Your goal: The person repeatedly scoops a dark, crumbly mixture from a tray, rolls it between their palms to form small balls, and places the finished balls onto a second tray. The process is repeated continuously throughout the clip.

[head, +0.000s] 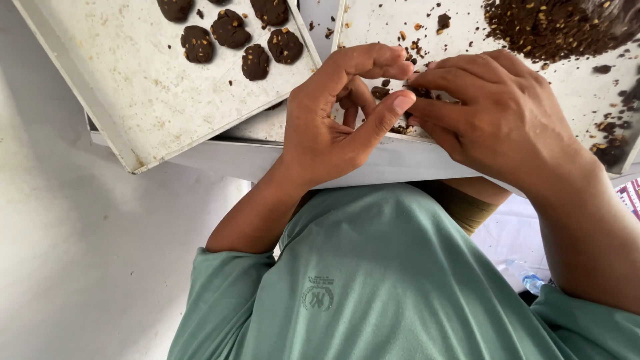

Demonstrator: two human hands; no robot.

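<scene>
Head cam: both hands, left hand (333,113) & right hand (493,107), pinch dough bit (419,92).

Pale grey-white floor (80,267) fills left side, smooth, faintly mottled, no seams visible. Soft even light, no hard shadows; dim shade just beneath tray edges. White sheet or cloth (513,237) lies lower right. Clear plastic bottle with blue label (527,279) rests on it, mostly hidden. Strip of patterned fabric, red and white (632,197), at far right edge. No walls, windows or furniture legs discernible from this downward view.
</scene>
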